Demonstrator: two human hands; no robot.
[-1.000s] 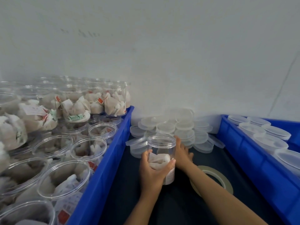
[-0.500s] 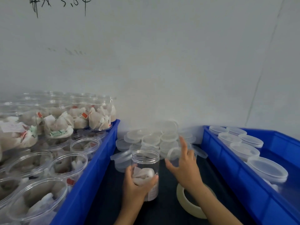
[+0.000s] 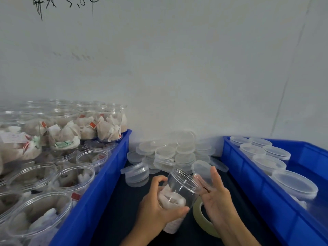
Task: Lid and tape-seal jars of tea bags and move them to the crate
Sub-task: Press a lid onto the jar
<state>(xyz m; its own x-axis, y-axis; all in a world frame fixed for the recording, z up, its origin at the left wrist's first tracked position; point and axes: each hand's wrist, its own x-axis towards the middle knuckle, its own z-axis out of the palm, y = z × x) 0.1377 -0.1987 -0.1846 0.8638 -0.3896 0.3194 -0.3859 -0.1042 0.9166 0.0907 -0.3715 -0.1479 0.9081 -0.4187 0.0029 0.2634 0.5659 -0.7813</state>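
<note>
My left hand [image 3: 157, 208] grips a clear jar [image 3: 179, 190] with white tea bags inside, tilted with its open mouth toward the right. My right hand [image 3: 215, 194] holds a translucent lid [image 3: 201, 172] at the jar's rim, fingers partly straight behind it. A roll of tape [image 3: 201, 216] lies on the dark table under my right wrist. A pile of loose lids [image 3: 170, 153] sits against the wall. The blue crate on the right [image 3: 266, 192] holds several lidded jars [image 3: 294, 183].
The blue crate on the left [image 3: 99, 189] is packed with open jars of tea bags [image 3: 71, 176], some stacked. A white wall with black scribbles stands close behind. The dark table strip [image 3: 124, 219] runs between the two crates.
My right hand has picked a lid from the pile and brought it to the jar's mouth. My left hand has tilted the jar to the right.
</note>
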